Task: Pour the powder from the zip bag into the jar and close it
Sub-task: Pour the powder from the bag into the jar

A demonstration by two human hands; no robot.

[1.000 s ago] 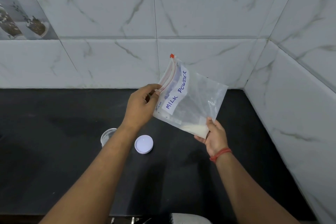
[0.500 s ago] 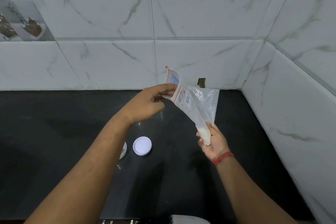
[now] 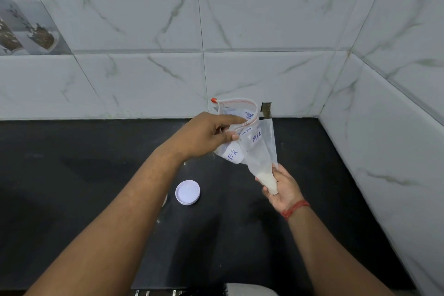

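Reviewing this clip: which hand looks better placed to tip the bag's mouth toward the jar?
Left, probably. The left hand pinches the clear plastic zip bag at its mouth; the right hand cups the bottom corner holding powder.

A home kitchen: a black stone countertop (image 3: 72, 175) runs into a corner of white marble-look wall tiles (image 3: 144, 19), with a decorative food-print tile (image 3: 24, 19) above the countertop's left end.

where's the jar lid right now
The lid lies flat on the black counter, just right of the left forearm and below-left of the bag held in both hands.
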